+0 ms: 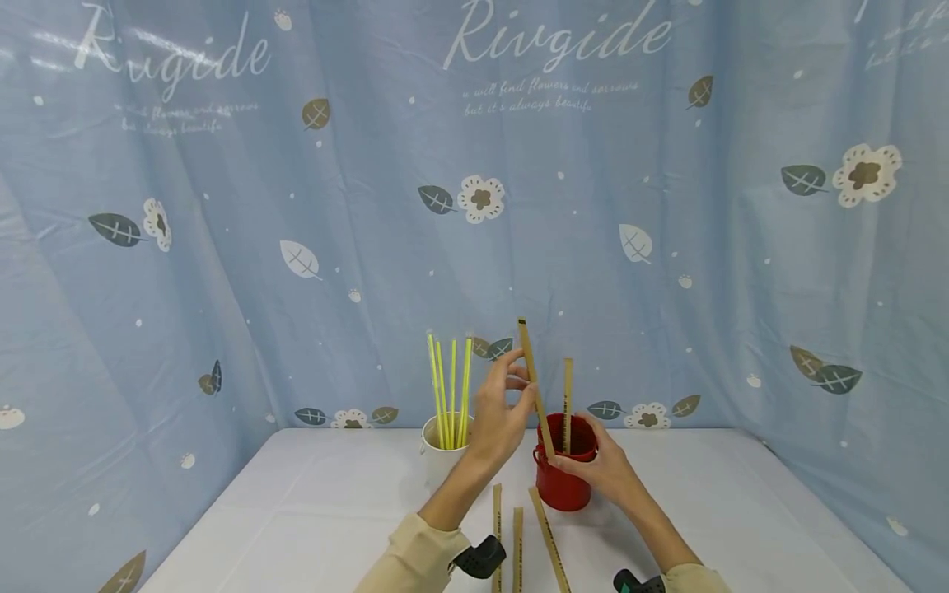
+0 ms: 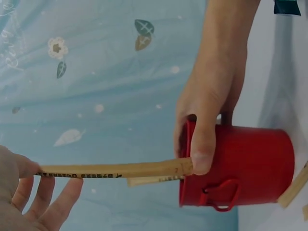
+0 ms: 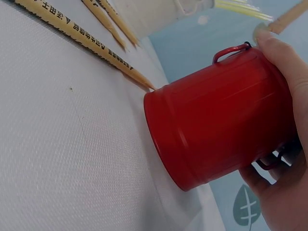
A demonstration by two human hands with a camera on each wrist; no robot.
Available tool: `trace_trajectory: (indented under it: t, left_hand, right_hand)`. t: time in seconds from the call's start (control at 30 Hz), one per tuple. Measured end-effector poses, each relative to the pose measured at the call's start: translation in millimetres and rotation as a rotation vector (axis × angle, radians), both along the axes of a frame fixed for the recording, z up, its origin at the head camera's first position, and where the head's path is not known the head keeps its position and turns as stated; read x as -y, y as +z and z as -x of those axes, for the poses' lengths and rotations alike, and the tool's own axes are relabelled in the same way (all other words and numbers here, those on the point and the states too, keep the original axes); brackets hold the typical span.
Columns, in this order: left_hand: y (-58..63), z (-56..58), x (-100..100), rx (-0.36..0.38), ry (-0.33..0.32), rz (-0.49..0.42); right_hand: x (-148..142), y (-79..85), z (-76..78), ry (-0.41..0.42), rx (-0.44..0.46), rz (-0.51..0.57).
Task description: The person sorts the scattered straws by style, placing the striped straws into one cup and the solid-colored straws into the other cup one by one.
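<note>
The right hand point(image 3: 302, 103) is gripping the red bucket point(image 3: 221, 120) near its rim, a brown stick point(image 3: 291, 17) slanting beside the thumb point(image 3: 279, 50); three tan sticks point(image 3: 91, 43) are lying on the white cloth point(image 3: 72, 144), the nearest pointing at the bucket's base, and yellow sticks point(image 3: 243, 7) are poking from a white bucket point(image 3: 154, 17)

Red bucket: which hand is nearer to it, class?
Right. The right hand grips the red bucket; the left hand is apart, above and to its left, pinching a stick.
</note>
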State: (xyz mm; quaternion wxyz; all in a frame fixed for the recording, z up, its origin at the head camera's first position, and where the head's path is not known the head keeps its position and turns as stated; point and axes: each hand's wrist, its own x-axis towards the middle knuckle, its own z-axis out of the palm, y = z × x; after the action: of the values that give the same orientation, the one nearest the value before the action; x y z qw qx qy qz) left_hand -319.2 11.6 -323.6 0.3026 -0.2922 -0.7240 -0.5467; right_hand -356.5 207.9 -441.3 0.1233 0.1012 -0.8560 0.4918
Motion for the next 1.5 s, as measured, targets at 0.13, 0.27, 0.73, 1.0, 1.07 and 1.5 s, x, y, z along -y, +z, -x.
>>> trace_trajectory:
  t: [0.13, 0.27, 0.73, 1.0, 1.07, 1.5]
  left_hand:
    - [1.4, 6.7, -4, -0.025, -0.011, 0.011]
    - [4.4, 10.8, -8, -0.048, -0.005, 0.025]
    - [1.9, 21.4, -13, -0.074, 0.004, 0.046]
    - [-6.7, 26.6, -15, -0.07, 0.03, 0.05]
    - [-8.5, 27.5, -15, -0.067, 0.033, 0.061]
    - [-23.3, 32.0, -25, -0.003, 0.06, 0.172]
  right_hand:
    - [-1, -0.3, 1.1, 0.007, 0.004, 0.011]
    - [-1, -0.9, 2.1, 0.007, 0.012, 0.015]
    - [1, -0.4, 0.4, 0.017, 0.006, 0.02]
    - [1, 0.0, 0.7, 0.01, 0.012, 0.018]
    - [1, 0.4, 0.7, 0.007, 0.015, 0.015]
    - [-1, -1.4, 1.6, 0.021, 0.008, 0.015]
